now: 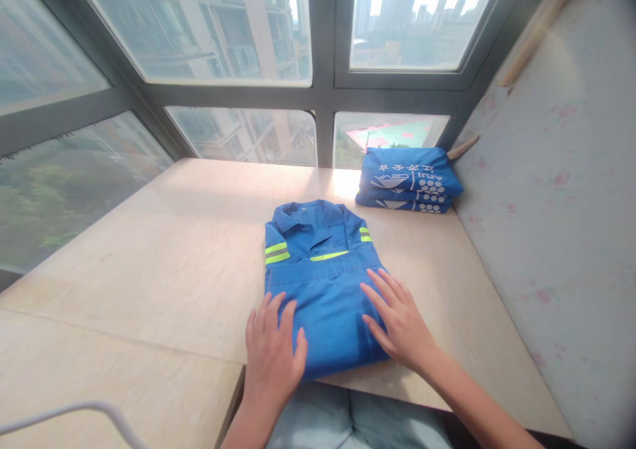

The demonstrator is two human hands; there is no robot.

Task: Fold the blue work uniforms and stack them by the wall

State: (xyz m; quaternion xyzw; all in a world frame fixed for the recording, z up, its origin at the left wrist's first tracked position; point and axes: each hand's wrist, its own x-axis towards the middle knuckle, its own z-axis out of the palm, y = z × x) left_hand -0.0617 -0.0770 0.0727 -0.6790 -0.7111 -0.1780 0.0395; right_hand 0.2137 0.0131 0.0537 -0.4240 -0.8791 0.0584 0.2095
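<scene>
A blue work jacket (328,316) lies folded on the wooden tabletop in front of me, its collar at the far end. Yellow-green reflective stripes show on its sleeves and across the chest. My left hand (275,336) rests on the jacket's near left edge with the fingers spread. On the near right side lies my right hand (395,316), fingers apart and flat on the cloth. Neither hand grips the fabric.
A stack of folded blue garments (407,177) with white print sits at the back right, by the window (322,95). A patterned wall (546,237) bounds the right side. A white cable (84,406) crosses the table's (149,257) near left corner.
</scene>
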